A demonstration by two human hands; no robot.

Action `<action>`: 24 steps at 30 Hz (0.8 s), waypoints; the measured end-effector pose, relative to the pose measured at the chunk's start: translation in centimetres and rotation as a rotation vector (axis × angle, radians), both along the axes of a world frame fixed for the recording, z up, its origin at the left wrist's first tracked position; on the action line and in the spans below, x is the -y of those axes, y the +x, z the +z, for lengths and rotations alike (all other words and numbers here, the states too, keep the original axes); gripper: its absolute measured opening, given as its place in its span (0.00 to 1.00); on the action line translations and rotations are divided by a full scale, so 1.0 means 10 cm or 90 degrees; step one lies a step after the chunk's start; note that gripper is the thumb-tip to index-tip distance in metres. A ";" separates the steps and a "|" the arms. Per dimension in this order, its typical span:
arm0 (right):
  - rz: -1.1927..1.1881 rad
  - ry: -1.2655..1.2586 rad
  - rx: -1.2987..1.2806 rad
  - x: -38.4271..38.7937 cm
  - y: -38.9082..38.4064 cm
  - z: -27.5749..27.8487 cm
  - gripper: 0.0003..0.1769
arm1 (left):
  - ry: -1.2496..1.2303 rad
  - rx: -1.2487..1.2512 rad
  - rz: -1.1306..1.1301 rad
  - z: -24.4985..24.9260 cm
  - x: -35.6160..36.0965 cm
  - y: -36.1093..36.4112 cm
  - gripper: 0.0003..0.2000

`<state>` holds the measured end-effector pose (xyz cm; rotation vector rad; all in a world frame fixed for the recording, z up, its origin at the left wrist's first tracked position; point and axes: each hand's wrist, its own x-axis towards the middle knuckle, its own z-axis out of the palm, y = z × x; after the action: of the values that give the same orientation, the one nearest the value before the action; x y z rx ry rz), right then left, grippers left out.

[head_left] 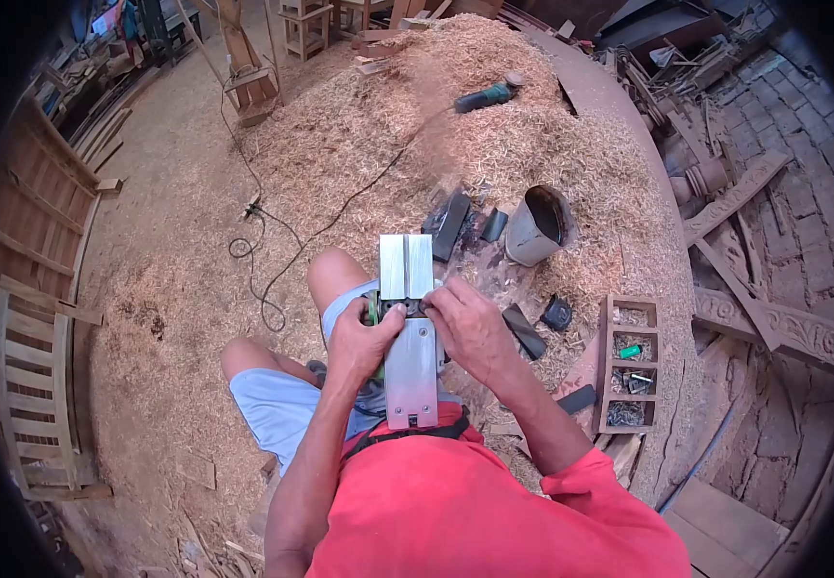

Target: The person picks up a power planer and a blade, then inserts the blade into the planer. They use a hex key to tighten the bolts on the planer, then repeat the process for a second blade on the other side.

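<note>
A metal-soled power tool, probably a hand planer [410, 371], lies upside down on my lap with its flat silver sole facing up. My left hand [364, 339] is wrapped round its left side, the thumb at the dark slot between the two sole plates. At the right end of that slot, my right hand [465, 328] has its fingers pinched together; whatever is between them is too small to make out. A bit of green casing shows beside my left fingers.
Ahead are a sharpening stone [450, 226], a metal can [537, 226] and a green grinder [489, 95] on wood shavings. A compartment box [630, 364] stands at right. A black cable [340, 214] crosses the floor. Slatted furniture [36, 385] is at left.
</note>
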<state>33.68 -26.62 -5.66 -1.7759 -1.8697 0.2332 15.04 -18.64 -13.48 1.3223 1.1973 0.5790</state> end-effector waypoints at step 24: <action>-0.033 -0.007 0.020 0.00 -0.05 0.02 0.08 | 0.008 -0.066 -0.010 0.15 0.02 0.02 0.33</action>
<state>33.21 -26.66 -5.44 -1.8427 -1.8452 0.1981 15.24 -18.88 -11.99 1.3854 1.2690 0.5131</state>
